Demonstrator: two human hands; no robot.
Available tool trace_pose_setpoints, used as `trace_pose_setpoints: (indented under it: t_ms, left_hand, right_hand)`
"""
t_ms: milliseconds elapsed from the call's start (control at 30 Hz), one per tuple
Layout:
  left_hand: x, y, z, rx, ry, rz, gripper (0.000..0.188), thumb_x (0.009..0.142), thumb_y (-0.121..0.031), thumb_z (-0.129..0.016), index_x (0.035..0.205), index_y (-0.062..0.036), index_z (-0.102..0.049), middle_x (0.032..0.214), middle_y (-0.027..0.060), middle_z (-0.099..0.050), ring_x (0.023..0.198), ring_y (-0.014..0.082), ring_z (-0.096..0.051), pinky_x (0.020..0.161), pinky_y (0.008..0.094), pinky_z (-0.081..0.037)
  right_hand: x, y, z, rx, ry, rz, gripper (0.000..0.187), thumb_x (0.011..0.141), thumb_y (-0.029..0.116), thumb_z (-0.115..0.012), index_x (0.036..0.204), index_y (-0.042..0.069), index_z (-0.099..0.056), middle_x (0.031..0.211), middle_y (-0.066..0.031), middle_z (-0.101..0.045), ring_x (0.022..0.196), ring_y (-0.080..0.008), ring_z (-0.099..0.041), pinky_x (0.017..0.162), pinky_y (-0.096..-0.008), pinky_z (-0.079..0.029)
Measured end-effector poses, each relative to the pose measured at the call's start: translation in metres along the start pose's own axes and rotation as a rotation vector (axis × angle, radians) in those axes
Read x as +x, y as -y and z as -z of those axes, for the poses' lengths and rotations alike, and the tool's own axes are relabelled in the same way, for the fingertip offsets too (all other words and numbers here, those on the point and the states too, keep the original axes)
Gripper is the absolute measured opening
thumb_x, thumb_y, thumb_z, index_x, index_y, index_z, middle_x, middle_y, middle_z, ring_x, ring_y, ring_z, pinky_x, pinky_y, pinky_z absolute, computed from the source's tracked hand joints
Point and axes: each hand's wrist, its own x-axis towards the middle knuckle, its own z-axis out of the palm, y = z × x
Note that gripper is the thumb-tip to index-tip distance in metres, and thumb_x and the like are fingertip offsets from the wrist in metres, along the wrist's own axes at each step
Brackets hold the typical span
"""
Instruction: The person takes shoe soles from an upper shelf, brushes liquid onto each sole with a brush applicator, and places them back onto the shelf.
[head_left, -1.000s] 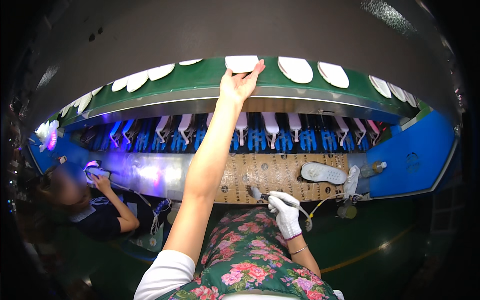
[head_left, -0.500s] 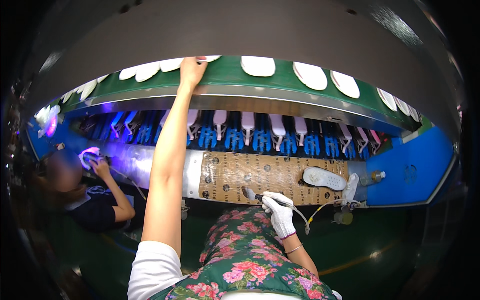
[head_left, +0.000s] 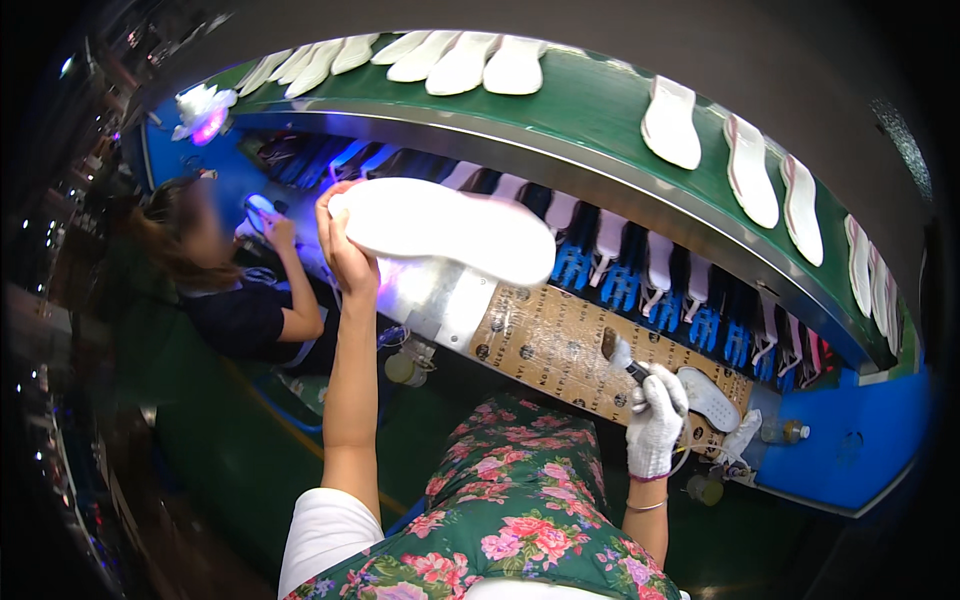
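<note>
My bare left hand (head_left: 348,245) grips one end of a white shoe sole (head_left: 450,228), held up above the workbench with its broad side facing me. On my right hand (head_left: 655,420) is a white knit glove, and its fingers are closed around the dark handle of a brush (head_left: 620,355). The bristles hang over the brown printed sheet (head_left: 535,340) on the bench, apart from the sole. A thin tube runs from beside the glove. Just right of the glove lies another sole (head_left: 712,402), pale with small holes, partly hidden.
A green conveyor belt (head_left: 600,95) carries several white soles. Under it, pink straps hang among blue clamps (head_left: 705,325). A clear bottle (head_left: 782,430) and a white cloth (head_left: 742,435) lie at the bench's right. At left, a co-worker (head_left: 245,310) holds a lit shoe part.
My left hand has drawn back from the conveyor and now holds up a white shoe sole. My right hand with the brush has shifted right in the picture. The view has turned.
</note>
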Motion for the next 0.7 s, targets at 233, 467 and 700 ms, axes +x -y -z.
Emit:
trace_pose_setpoints:
  t_ms: [233, 467, 700]
  left_hand:
    - [-0.117, 0.024, 0.01, -0.268, 0.326, 0.981, 0.034, 0.099, -0.024, -0.048, 0.114, 0.002, -0.062, 0.101, 0.0152, -0.071, 0.087, 0.0231, -0.072, 0.082, 0.0356, -0.059]
    - [-0.239, 0.023, -0.01, -0.587, 0.313, 1.269, 0.062, 0.107, -0.048, -0.03, 0.142, 0.0016, -0.046, 0.134, 0.0171, -0.061, 0.12, 0.0286, -0.062, 0.101, 0.0423, -0.051]
    - [-0.265, 0.009, 0.003, -1.086, 0.379, 1.489, 0.112, 0.081, -0.092, -0.028, 0.149, -0.0029, -0.04, 0.135, 0.0233, -0.058, 0.122, 0.0381, -0.059, 0.105, 0.0516, -0.046]
  right_hand:
    - [-0.024, 0.032, -0.088, -0.026, 0.464, -0.117, 0.015, 0.084, -0.006, -0.071, 0.099, -0.008, -0.07, 0.098, -0.0186, -0.073, 0.073, -0.0178, -0.07, 0.065, -0.0272, -0.058]
    - [-0.041, 0.019, -0.107, -0.307, 0.515, -0.181, 0.016, 0.083, -0.002, -0.077, 0.098, -0.003, -0.073, 0.088, -0.0074, -0.071, 0.075, -0.0124, -0.068, 0.068, -0.0244, -0.055]
    - [-0.033, 0.018, -0.101, -0.428, 0.521, 0.009, 0.014, 0.082, -0.003, -0.075, 0.096, -0.003, -0.073, 0.086, -0.0075, -0.071, 0.075, -0.0134, -0.067, 0.067, -0.0257, -0.053]
